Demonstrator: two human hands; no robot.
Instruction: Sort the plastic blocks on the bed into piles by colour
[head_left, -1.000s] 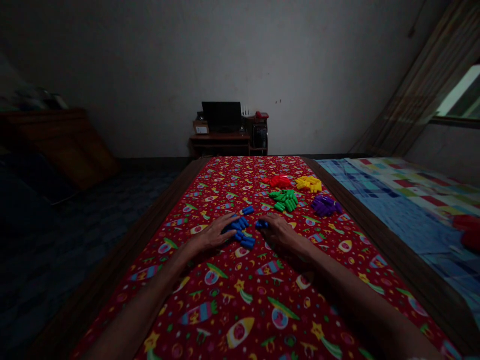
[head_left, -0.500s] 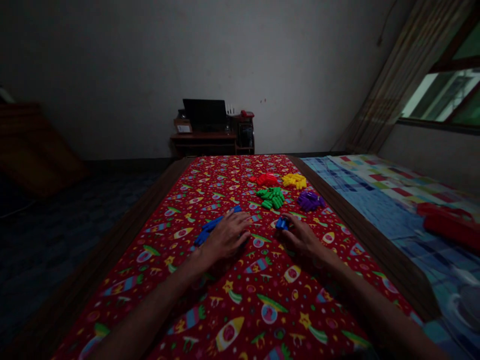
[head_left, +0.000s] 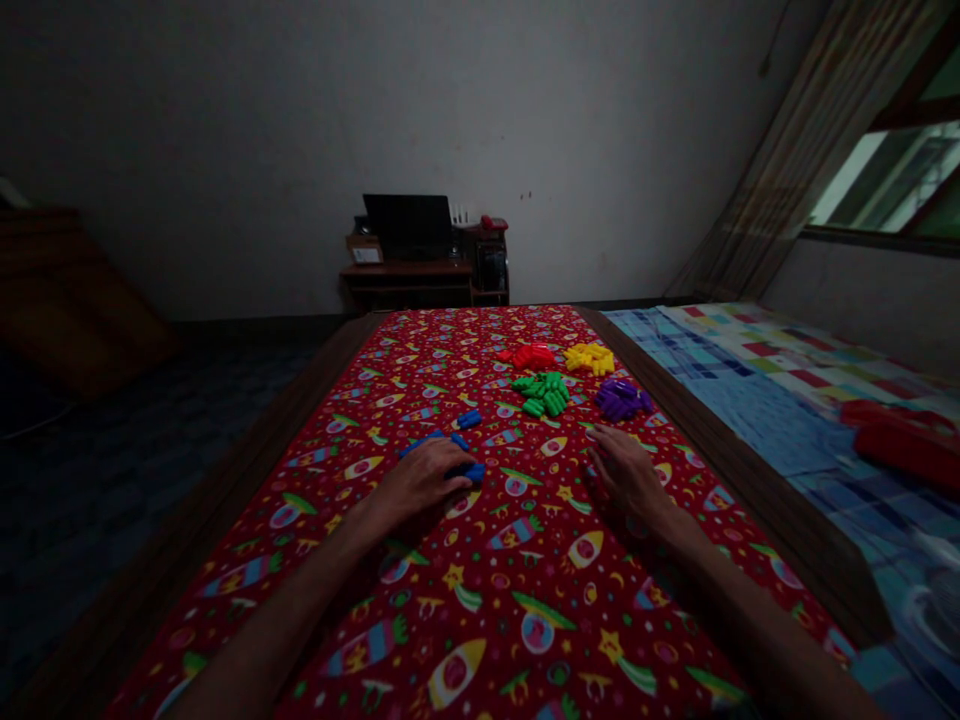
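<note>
My left hand (head_left: 429,474) is low over the red cloth, thumb and fingers closed around a blue plastic toy block (head_left: 475,473) whose end sticks out to the right. More blue blocks (head_left: 424,442) lie beside and partly under this hand, some hidden by it. A separate blue block (head_left: 469,420) rests just beyond the fingertips. My right hand (head_left: 624,468) hovers over or rests on the cloth, fingers apart and slightly bent, with nothing visible in it. Nearest to it is a pile of purple blocks (head_left: 622,399).
Piles of green (head_left: 546,393), red (head_left: 529,356) and yellow blocks (head_left: 589,358) lie farther up the patterned cloth (head_left: 450,610). Wooden table edges flank it. A bed with blue checked bedding (head_left: 720,400) adjoins on the right. A desk with a monitor (head_left: 409,226) stands by the wall.
My right hand has let go of the blue block it held and moved slightly right. My left hand has drawn back left and now grips a blue block.
</note>
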